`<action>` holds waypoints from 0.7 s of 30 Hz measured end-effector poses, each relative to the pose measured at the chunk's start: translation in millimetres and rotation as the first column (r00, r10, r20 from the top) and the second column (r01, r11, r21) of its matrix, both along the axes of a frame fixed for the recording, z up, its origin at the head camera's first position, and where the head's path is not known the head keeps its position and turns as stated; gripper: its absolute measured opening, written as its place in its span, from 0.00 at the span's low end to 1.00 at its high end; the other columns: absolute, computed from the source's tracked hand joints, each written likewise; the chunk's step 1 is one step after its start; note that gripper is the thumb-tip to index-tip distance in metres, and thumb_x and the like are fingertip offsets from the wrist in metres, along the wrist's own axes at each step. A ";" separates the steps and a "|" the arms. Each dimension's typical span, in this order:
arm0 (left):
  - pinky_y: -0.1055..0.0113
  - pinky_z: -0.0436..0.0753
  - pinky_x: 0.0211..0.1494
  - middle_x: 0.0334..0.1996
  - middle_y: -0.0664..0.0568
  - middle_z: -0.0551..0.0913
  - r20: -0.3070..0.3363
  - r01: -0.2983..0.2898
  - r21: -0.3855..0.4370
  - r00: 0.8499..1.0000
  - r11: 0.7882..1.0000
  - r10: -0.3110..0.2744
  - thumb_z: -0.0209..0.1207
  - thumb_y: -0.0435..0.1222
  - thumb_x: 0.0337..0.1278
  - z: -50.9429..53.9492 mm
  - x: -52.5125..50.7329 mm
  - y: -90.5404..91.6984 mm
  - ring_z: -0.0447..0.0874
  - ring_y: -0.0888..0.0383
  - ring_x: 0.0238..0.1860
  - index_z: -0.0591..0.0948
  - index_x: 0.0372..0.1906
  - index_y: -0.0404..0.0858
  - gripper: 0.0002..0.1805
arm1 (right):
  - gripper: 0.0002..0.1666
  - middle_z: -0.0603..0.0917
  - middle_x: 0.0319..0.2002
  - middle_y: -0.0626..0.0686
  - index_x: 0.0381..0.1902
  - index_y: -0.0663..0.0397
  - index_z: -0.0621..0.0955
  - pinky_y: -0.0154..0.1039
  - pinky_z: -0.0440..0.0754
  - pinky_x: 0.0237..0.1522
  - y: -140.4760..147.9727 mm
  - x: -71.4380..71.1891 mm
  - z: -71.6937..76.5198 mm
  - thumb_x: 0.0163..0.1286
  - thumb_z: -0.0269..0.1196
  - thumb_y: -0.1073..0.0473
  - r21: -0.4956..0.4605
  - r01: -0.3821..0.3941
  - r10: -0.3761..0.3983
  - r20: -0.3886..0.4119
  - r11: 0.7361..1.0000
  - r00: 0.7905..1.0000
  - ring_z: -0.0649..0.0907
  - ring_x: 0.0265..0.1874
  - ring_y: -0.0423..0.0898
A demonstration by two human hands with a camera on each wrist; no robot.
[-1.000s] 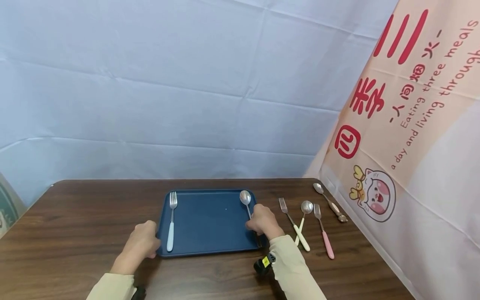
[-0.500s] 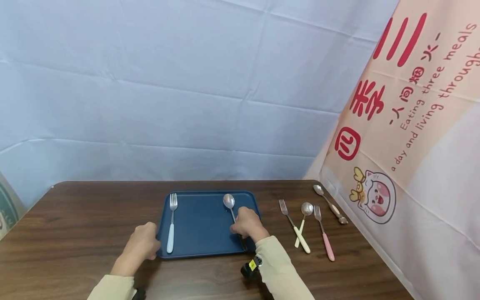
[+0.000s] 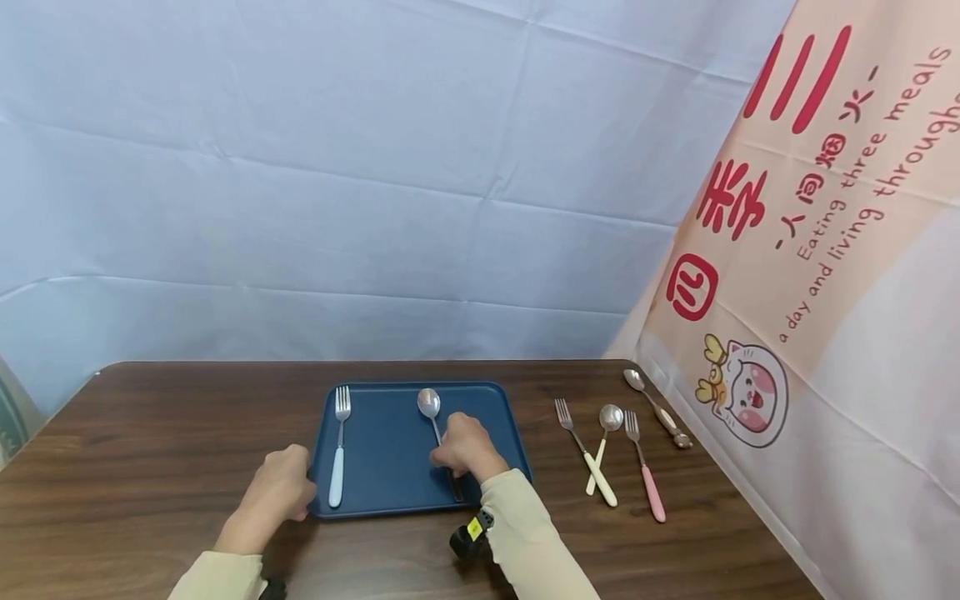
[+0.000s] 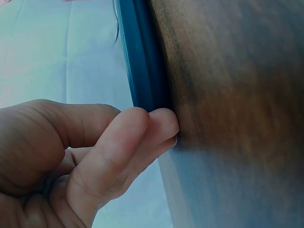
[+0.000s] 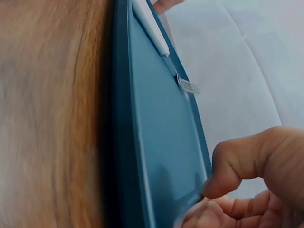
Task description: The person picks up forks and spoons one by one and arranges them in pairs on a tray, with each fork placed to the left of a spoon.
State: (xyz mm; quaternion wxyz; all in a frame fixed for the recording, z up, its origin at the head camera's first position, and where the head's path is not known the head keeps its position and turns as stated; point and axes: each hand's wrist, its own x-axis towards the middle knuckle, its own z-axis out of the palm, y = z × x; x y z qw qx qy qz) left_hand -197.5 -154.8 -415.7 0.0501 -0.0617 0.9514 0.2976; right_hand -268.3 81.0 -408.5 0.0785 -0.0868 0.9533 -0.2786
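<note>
A dark blue tray (image 3: 390, 467) lies on the brown wooden table. My left hand (image 3: 277, 487) is at its left side, and in the left wrist view thumb and fingers pinch the tray's rim (image 4: 142, 61). Over the tray, right of its middle, my right hand (image 3: 467, 447) grips a spoon (image 3: 429, 403) by its handle. The bowl points away and the dark handle end shows below the fingers. Along the tray's left side lies a fork (image 3: 337, 467) with a pale blue handle, tines away from me. Thumb and curled fingertips of the right hand (image 5: 251, 175) meet in the right wrist view.
Right of the tray, a fork (image 3: 588, 454) with a cream handle crosses over a cream-handled spoon (image 3: 611, 418). Beside them lie a pink-handled fork (image 3: 647, 471) and a spoon (image 3: 660, 410) with a decorated handle. A pale cloth (image 3: 337, 208) hangs behind the table.
My right hand has carried the spoon leftward across the tray, from near its right edge to just right of the middle. The left hand stays at the tray's left rim.
</note>
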 end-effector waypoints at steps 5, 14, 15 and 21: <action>0.68 0.73 0.17 0.17 0.44 0.72 -0.001 0.010 -0.002 1.000 1.000 -0.010 0.54 0.20 0.43 -0.2 -1.0 -0.4 0.75 0.58 0.14 0.74 0.29 0.23 0.05 | 0.21 0.66 0.05 0.47 0.07 0.52 0.67 0.36 0.73 0.12 -8.3 1.8 0.2 0.51 0.64 0.66 -0.017 -0.001 0.001 -0.004 1.000 1.000 0.75 0.06 0.43; 0.69 0.73 0.17 0.15 0.46 0.72 -0.013 0.007 0.003 1.000 1.000 -0.007 0.54 0.20 0.43 -0.2 -0.3 -1.8 0.75 0.59 0.12 0.74 0.28 0.24 0.03 | 0.21 0.69 0.06 0.49 0.07 0.53 0.68 0.36 0.73 0.12 -24.7 2.6 -1.8 0.52 0.66 0.65 -0.057 0.002 -0.001 0.017 0.998 1.000 0.75 0.07 0.44; 0.69 0.73 0.17 0.15 0.46 0.72 -0.014 0.007 0.004 1.000 1.000 -0.006 0.54 0.20 0.43 -0.3 -0.3 -1.6 0.75 0.59 0.12 0.74 0.28 0.23 0.03 | 0.21 0.70 0.06 0.49 0.07 0.53 0.68 0.36 0.73 0.13 -26.1 2.7 -2.3 0.52 0.66 0.65 -0.058 0.003 -0.002 0.018 0.998 1.000 0.76 0.07 0.44; 0.69 0.74 0.16 0.16 0.45 0.72 -0.002 0.001 0.006 1.000 1.000 -0.001 0.54 0.19 0.44 -1.9 -1.0 -0.3 0.75 0.59 0.12 0.74 0.30 0.22 0.05 | 0.19 0.72 0.08 0.50 0.09 0.55 0.70 0.37 0.73 0.13 -32.9 3.1 -6.3 0.51 0.67 0.65 -0.046 0.024 -0.024 0.014 0.999 1.000 0.76 0.07 0.44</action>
